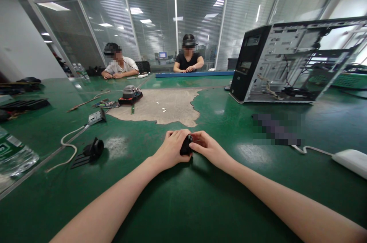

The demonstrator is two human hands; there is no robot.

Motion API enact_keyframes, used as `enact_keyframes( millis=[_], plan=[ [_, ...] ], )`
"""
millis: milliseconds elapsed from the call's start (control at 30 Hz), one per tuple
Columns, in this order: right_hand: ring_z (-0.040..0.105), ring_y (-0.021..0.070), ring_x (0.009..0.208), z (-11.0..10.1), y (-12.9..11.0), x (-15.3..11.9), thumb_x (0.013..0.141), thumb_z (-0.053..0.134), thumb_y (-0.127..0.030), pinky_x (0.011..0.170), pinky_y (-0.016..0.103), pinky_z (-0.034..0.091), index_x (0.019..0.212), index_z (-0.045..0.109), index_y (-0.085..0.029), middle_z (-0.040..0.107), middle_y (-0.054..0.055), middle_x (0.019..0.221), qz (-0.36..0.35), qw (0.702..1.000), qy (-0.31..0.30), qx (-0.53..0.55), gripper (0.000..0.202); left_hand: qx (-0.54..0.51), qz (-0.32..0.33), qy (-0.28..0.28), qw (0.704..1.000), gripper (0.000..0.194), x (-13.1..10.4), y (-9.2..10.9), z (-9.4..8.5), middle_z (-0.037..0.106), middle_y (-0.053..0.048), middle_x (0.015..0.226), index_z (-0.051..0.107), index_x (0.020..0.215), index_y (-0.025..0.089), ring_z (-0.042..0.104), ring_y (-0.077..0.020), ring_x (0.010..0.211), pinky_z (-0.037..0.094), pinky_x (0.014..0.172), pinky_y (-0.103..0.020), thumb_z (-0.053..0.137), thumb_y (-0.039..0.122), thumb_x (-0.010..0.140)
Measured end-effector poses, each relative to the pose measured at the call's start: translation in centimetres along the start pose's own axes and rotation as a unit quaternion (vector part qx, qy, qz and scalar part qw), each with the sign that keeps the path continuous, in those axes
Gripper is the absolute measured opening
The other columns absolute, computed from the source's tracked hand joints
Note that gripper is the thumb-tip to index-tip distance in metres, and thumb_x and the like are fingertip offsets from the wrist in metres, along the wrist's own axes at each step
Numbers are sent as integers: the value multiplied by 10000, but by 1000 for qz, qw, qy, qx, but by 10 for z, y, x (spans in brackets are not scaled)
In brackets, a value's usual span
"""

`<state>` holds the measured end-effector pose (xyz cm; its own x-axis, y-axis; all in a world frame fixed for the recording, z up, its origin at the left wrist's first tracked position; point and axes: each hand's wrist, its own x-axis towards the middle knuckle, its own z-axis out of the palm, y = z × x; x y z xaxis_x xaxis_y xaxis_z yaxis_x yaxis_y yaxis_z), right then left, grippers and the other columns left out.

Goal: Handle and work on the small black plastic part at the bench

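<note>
A small black object (185, 146) is held just above or on the green table (177, 204), in the middle of the view. My left hand (171, 146) is wrapped round it from the left and covers much of it. From the right, the thumb and fingers of my right hand (208, 148) close on its right side. What the object is cannot be made out. Left of my hands lies a black plastic part (92, 151) with a round end and flat slats.
An open computer case (255, 63) stands at the back right. A metal part (96, 116) and a heatsink with fan (131, 93) lie left. A bottle (14, 151) is far left, a white power strip (351, 162) right. Two people sit across the table.
</note>
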<state>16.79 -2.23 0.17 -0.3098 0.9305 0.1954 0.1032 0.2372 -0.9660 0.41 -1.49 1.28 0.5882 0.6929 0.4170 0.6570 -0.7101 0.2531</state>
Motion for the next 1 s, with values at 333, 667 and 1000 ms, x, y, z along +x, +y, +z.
enact_keyframes(
  millis=[333, 667, 1000],
  plan=[
    [581, 139, 841, -1, -6, -7, 722, 572, -281, 803, 333, 472, 847, 461, -202, 563, 2, 877, -15, 1000, -22, -2, 185, -9, 1, 4, 1000, 508, -1, 0, -1, 520, -31, 1023, 357, 1077, 224, 473, -214, 953, 281, 844, -359, 586, 253, 625],
    [564, 144, 887, 0, -5, -5, 712, 583, -256, 827, 343, 472, 883, 447, -207, 544, 14, 930, -22, 999, -34, -15, 224, -16, -6, -5, 1000, 496, 0, 0, -2, 523, -33, 1029, 375, 1057, 229, 475, -221, 950, 283, 839, -361, 593, 241, 611],
    [562, 160, 889, 1, -5, -4, 713, 579, -281, 789, 349, 477, 855, 430, -205, 552, 18, 898, -10, 1000, -6, -12, 220, -16, -3, -1, 1000, 483, 0, 0, -1, 521, -32, 1023, 372, 1051, 225, 471, -219, 950, 282, 840, -358, 594, 254, 624]
  ],
)
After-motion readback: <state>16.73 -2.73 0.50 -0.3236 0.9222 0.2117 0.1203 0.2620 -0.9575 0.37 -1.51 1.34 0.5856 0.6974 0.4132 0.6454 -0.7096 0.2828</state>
